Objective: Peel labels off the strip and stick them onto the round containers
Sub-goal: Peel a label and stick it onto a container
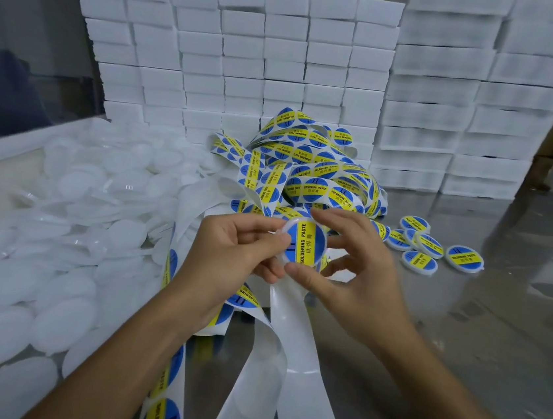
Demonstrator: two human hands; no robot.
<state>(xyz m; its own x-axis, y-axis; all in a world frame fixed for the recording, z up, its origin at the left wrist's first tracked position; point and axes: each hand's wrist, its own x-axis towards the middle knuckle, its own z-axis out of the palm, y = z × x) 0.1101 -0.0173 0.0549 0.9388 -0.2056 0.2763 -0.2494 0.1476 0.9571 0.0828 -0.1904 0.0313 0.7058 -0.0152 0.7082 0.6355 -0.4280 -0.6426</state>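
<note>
Pinching a labelled round container (303, 243) between them, the left hand (232, 256) and right hand (357, 270) hover above the label strip (275, 329) on the counter (460, 333).

Six labelled containers (304, 243), two hands (236, 249)

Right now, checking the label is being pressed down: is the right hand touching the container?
Touching. The head view shows the right hand with thumb and fingertips on the rim of the container, which the left hand also holds.

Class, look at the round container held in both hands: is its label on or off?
On. The blue-and-yellow label covers the round container held between left hand and right hand.
</note>
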